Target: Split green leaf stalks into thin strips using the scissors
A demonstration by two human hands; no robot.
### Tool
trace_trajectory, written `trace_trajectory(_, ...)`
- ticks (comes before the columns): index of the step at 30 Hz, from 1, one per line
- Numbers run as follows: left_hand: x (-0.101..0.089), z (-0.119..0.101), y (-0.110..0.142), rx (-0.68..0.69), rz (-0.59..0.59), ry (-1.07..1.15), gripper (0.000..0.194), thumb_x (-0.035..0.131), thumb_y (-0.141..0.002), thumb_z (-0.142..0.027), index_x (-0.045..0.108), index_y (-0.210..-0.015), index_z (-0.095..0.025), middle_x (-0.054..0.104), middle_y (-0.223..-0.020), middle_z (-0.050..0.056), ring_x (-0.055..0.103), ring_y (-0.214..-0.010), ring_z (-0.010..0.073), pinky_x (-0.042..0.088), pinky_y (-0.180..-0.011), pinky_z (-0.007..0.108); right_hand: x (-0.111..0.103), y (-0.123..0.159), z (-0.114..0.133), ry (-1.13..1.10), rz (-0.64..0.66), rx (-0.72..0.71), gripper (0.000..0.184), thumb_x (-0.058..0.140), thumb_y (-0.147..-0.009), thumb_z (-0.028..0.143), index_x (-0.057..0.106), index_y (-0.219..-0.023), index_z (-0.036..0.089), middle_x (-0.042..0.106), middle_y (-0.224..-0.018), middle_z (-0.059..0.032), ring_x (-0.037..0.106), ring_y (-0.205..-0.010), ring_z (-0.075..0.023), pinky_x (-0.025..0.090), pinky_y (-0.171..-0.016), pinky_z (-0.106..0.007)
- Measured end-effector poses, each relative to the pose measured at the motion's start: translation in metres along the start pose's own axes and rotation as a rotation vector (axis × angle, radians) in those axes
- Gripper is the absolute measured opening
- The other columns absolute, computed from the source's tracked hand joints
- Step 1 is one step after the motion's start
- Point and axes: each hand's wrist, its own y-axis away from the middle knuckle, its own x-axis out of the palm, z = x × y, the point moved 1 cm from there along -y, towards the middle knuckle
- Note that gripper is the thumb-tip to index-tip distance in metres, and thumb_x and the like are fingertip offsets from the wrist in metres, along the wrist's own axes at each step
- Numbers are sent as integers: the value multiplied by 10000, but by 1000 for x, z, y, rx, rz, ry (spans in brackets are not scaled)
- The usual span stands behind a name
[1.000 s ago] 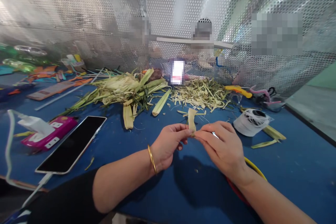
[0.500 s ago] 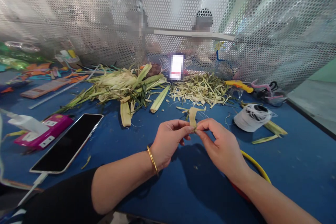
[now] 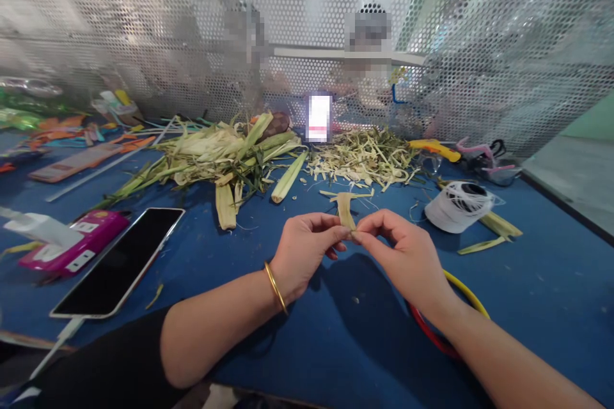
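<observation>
Strip [image 3: 344,209], one: stood nearly upright above the table [image 3: 551,307], its lower end pinched between fingers of the left hand [image 3: 306,248] and, just beside, the right hand [image 3: 407,255]. Right fingers, straighter a second earlier, had bent inward, suggesting finer handling there.

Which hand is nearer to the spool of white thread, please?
Right. The right hand is to the left of the spool and in front of it; the left hand is farther left.

No lettering, label, number or sign can be read.
</observation>
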Motion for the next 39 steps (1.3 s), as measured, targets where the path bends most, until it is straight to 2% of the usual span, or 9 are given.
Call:
trace_trajectory(2,-1,-1,-1,-24,-7,19,107,729,-629,-200,646,-632,-133,575,-530,-22,494,-471,73,387,-454,197,-1,-1,0,-11,-9,-51,51,619,-809,240,599,-784,200,646,-702,3,604,-648,-144,487,-615,-260)
trace_trajectory(4,-3,-2,-2,-45,-14,34,123,739,-619,-213,647,-633,-133,576,-541,-18,499,-478,73,371,-449,193,-2,-2,-1,17,-12,-161,26,614,-824,224,608,-846,212,653,-778,-8,620,-726,-154,500,-679,-281)
trace_trajectory(8,-4,-3,-2,-111,6,39,144,754,-597,-229,654,-632,-131,580,-570,-12,489,-485,58,296,-431,182,-3,-1,-4,163,-39,-358,73,594,-858,229,661,-870,256,635,-852,-27,605,-836,-182,490,-754,-332)
trace_trajectory(14,-5,-2,-1,-177,53,67,186,775,-564,-247,632,-610,-138,564,-603,-17,477,-510,53,256,-418,180,-3,-2,-9,222,-76,-435,78,615,-855,240,689,-845,265,650,-814,-20,599,-856,-190,482,-780,-346)
trace_trajectory(19,-4,-3,1,-206,66,92,231,804,-538,-263,645,-651,-139,557,-639,-19,486,-567,64,300,-424,171,-3,-2,-9,184,-81,-370,83,614,-856,246,677,-803,252,652,-827,-22,606,-835,-184,480,-769,-341)
trace_trajectory(22,-2,-2,1,-119,71,45,203,777,-589,-281,648,-656,-139,568,-630,-11,516,-586,81,347,-450,179,-2,-1,-9,129,-57,-289,82,608,-857,253,657,-792,243,666,-862,-26,614,-854,-188,481,-776,-343)
trace_trajectory(27,0,-2,2,57,17,-55,141,728,-656,-260,645,-656,-147,585,-589,-14,539,-553,91,406,-484,195,-1,0,-6,85,-46,-197,120,591,-858,263,623,-749,227,677,-781,-15,621,-782,-181,486,-724,-316)
trace_trajectory(39,3,-7,4,138,50,-155,68,660,-716,-162,683,-653,-145,615,-560,-3,546,-541,91,437,-526,195,-1,3,-1,106,-58,-119,116,554,-856,239,588,-749,209,671,-765,-18,610,-727,-170,463,-670,-288)
